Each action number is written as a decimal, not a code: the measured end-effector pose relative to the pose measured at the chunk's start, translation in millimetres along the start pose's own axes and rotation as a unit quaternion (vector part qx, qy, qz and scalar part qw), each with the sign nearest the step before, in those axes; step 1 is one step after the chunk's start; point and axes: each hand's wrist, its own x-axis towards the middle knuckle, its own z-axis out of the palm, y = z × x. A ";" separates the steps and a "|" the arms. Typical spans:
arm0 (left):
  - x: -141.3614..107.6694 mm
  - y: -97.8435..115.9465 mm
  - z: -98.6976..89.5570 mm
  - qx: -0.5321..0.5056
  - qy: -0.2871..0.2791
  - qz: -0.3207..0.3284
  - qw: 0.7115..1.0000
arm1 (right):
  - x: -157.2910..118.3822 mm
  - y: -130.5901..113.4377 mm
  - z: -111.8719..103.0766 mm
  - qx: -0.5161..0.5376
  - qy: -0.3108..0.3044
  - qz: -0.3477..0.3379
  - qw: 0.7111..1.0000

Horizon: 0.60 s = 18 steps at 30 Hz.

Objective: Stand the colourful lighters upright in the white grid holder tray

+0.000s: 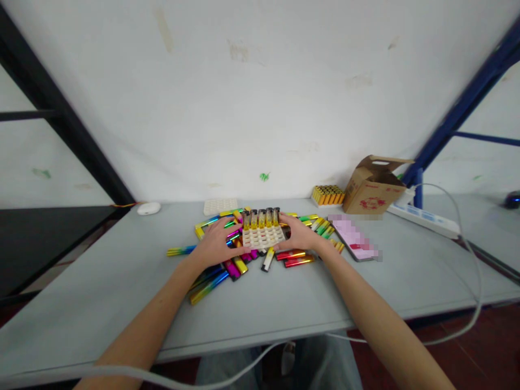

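- While the brown cardboard box (371,200) with its top flap up has red writing and a round red picture on its front, the words are too small to read.
- The flat phone with a pink screen (353,238) lies to the right of the right hand (299,233), and its screen is too blurry to read.
- The white plastic tray with rows of round holes (264,238) is between the two hands, touching both. I cannot tell if it rests on anything.
- Five yellow lighters with dark tops (262,219) stand in a row along the tray's far side.
- The left hand (216,241) is curved, its fingers a little apart, and it grips the tray's left side with the thumb at the near corner.
- The right hand curves the same way and grips the tray's right side, thumb near the front.
- A loose heap of shiny gold, blue, green, pink and red lighters (209,288) lies around and under the hands on the smooth grey table (264,309).
- A block of upright yellow sticks with dark tops (328,196) sits just beside the box.
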 end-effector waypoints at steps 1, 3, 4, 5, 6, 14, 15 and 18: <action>-0.1 -0.2 0.4 0.002 0.000 -0.002 1.000 | 0.6 -1.3 0.0 0.022 -0.004 0.000 1.000; -0.1 -0.7 1.2 0.005 0.002 -0.004 1.000 | 1.5 -4.0 -0.3 0.056 -0.011 -0.001 0.998; 0.0 -0.9 1.5 0.006 0.004 -0.001 1.000 | 1.9 -5.1 -0.3 0.066 -0.011 -0.002 0.998; 0.0 -1.0 1.7 0.006 0.007 0.005 1.000 | 2.1 -5.9 -0.2 0.069 -0.010 -0.002 0.998; 0.0 -1.1 1.7 0.006 0.010 0.013 1.000 | 2.2 -6.4 0.0 0.069 -0.009 -0.001 0.998; -0.1 1.1 -0.6 0.010 0.004 0.030 1.000 | -0.3 -6.4 -4.0 0.102 -0.008 0.046 0.994; 0.1 0.9 -0.3 0.009 0.004 0.028 1.000 | -1.0 -6.5 -6.4 0.098 -0.008 0.048 0.994; 0.5 -0.7 1.8 0.009 0.008 0.027 1.000 | -4.1 -5.7 -15.3 0.056 0.001 0.048 0.997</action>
